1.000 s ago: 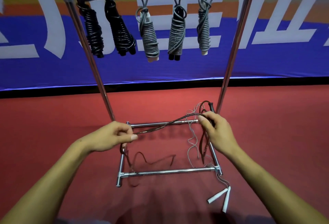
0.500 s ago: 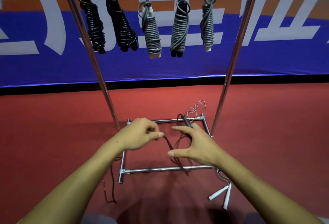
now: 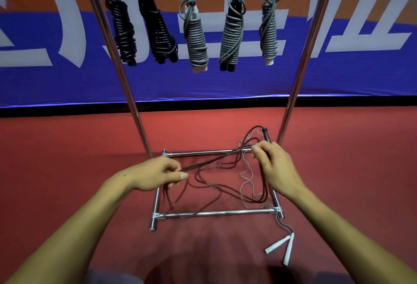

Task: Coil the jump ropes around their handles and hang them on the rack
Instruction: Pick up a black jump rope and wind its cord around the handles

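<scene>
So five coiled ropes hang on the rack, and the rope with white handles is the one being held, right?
Not quite. The head view shows the hands, left hand and right hand, holding the dark rope. The white handles lie on the floor. Five coiled ropes do hang on the rack.

The light is even and quite bright, and it seems to come from above. The red floor [image 3: 67, 159] is lighter in the middle and darker toward the lower edge, where a soft, wide shadow lies. The chrome rack [image 3: 216, 212] carries thin white glints on its bars. The wide lens bends the poles outward and curves the blue banner [image 3: 338, 76]. The forearms at the bottom corners look stretched and slightly soft.
</scene>
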`<action>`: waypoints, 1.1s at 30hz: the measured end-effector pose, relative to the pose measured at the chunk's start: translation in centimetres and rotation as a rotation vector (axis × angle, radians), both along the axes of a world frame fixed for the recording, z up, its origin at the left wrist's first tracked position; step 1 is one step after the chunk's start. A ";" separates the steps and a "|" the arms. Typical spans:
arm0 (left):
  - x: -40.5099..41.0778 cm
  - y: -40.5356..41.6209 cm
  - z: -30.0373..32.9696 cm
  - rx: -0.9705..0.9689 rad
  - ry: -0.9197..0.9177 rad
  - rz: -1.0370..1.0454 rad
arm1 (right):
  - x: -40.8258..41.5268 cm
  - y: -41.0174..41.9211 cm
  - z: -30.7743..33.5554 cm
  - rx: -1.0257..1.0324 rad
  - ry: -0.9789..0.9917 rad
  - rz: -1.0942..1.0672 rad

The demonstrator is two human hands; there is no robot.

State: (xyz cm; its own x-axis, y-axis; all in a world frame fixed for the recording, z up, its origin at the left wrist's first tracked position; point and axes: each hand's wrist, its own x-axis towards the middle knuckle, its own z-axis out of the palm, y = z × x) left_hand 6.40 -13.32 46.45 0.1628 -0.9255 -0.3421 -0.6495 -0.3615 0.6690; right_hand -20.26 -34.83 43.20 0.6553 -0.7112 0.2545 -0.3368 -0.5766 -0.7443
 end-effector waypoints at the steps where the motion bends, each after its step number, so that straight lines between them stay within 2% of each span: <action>1: 0.3 0.5 0.1 -0.023 -0.004 0.016 | -0.5 -0.3 0.0 0.005 -0.001 -0.024; 6: 1.1 0.7 -0.2 -0.205 0.143 0.168 | -1.4 -0.3 -1.0 0.077 0.105 0.003; 9: 1.0 0.1 -0.3 -0.223 -0.077 0.142 | -1.2 -0.2 -0.7 0.162 0.225 0.009; 12: -1.1 -1.5 -0.3 -0.178 -0.211 0.025 | -0.3 1.2 0.3 0.091 0.284 0.067; 15: -4.5 -3.4 -0.5 -0.164 -0.230 -0.113 | 1.1 3.8 0.4 0.008 0.330 0.282; 19: -5.0 -4.6 0.6 -0.254 -0.129 -0.046 | 2.9 5.0 -0.5 -0.027 0.301 0.438; 23: -2.1 -3.0 0.2 -0.140 -0.050 -0.003 | 2.6 1.9 -0.3 -0.016 0.173 0.235; 29: -1.6 -1.8 -1.1 -0.178 0.081 0.067 | 0.3 -0.4 -0.6 -0.052 0.162 -0.011; 33: -0.9 -0.7 -1.2 -0.210 0.109 0.148 | -1.1 -0.8 -0.7 -0.054 0.230 -0.034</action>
State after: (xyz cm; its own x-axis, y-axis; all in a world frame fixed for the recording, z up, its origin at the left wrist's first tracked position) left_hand 5.50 -14.03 45.29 0.2740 -0.9470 -0.1679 -0.5201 -0.2928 0.8023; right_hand -21.32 -35.66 42.51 0.6760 -0.7235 0.1396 -0.5144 -0.5990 -0.6136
